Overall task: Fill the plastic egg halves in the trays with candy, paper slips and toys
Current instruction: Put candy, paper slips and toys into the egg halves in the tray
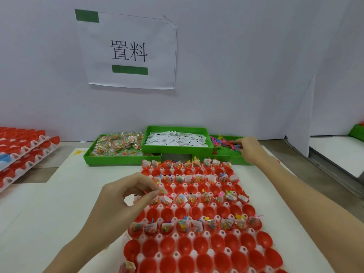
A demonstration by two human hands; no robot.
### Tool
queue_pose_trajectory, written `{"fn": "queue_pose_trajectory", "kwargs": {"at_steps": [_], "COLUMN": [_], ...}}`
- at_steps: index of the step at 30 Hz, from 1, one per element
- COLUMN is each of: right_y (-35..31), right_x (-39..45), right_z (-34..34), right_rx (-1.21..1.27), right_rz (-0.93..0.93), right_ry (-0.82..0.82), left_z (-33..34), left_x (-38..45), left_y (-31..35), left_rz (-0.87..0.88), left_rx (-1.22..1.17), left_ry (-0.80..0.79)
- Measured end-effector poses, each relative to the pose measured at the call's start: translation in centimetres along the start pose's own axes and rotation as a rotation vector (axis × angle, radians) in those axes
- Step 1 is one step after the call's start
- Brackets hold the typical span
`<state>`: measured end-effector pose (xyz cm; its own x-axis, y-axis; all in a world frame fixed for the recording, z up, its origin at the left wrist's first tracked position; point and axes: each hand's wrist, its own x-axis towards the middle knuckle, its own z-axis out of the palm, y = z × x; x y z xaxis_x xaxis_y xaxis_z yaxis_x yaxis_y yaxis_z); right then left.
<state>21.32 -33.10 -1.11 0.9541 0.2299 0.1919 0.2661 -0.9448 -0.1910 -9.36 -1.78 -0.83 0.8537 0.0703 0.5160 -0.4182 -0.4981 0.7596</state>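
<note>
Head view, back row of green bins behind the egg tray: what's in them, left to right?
Candy bin → paper slip bin → toy bin, where the right hand is reaching in.

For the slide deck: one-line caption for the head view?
Left hand places a toy into red egg halves; right hand reaches into the toy bin.

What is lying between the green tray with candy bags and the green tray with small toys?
In the head view, the green tray of paper slips sits between the candy tray and the toy tray, raised above them, resting on their inner edges.
</note>
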Motion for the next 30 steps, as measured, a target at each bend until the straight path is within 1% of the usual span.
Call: {"fn": "queue_pose_trajectory", "kwargs": {"at_steps": [3,6,12,14,18,22,24,25,27,30], "right_y": [0.2,0.2,0.4,0.6,1.0,-0.2,-2.2,-3.6,-6.9,-11.8], "right_x": [0.8,1.3,1.1,0.9,0.0,-1.5,-3.0,-4.0,-6.9,-12.7], "right_z": [0.6,0.2,0.0,0.0,0.3,-0.7,-2.1,-3.0,-4.7,-6.2], "right_rx": [0.017,-0.017,-0.036,-0.013,0.092,0.297,0.432,0.503,0.613,0.639], "right_rz": [-0.047,-0.071,-0.044,-0.024,0.038,0.059,0.015,-0.021,-0.145,-0.387], "right_ry": [-0.043,-0.093,-0.060,-0.015,0.151,0.305,0.343,0.321,0.200,0.057], "left_z": [-0.1,-0.2,-0.3,-0.4,-0.6,-0.9,-1.0,-1.1,-1.2,-1.1], "left_x": [0.1,0.2,0.2,0.3,0.4,0.4,0.5,0.4,0.4,0.4], "left_y": [-0.2,-0.3,0.0,-0.1,-0.2,0.1,0.4,0.5,0.8,1.1], "left_rz": [-0.018,-0.019,-0.018,-0.025,-0.045,-0.066,-0.066,-0.070,-0.065,-0.007], "left_rx": [0.015,0.040,0.042,0.041,0.063,0.038,0.022,0.004,-0.039,-0.080], "left_ry": [0.013,0.014,0.053,0.070,0.079,0.044,0.025,0.018,-0.012,-0.064]}}
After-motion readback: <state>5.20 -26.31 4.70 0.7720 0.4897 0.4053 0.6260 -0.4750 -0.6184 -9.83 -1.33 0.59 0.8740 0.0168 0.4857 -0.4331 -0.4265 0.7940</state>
